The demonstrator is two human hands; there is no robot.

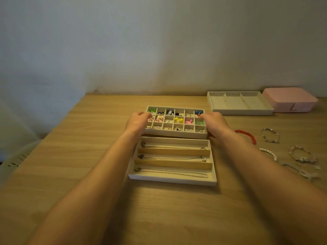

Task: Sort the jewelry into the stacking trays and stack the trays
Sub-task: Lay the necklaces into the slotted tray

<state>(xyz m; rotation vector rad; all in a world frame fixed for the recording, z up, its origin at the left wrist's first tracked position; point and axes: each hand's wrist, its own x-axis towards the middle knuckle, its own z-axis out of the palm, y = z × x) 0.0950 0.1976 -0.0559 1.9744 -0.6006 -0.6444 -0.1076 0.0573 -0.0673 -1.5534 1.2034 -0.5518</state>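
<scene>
With left hand (137,122) and right hand (214,122) gripping the earring tray's (174,134) ends, best keep it level and seat it squarely on the necklace tray (172,180) between the forearms.

A wooden table (70,174) with things.
On it: a necklace tray (171,180), an empty tray (242,111), a pink box (290,99), bracelets (246,133).

The table (79,156) is pale wood-grain, smooth, with a low satin sheen. The grid tray (175,134), the necklace tray (171,180) and the empty tray (242,111) look matt and soft, like a velvety cloth covering (too blurred to be sure of the weave). The necklaces (169,158) are thin silvery metal chains with a faint glint. The red bracelet (247,135) has glossy beads; the pearl bracelet (269,153) is smooth and lustrous. The pink case (290,99) looks smooth and matt.
</scene>
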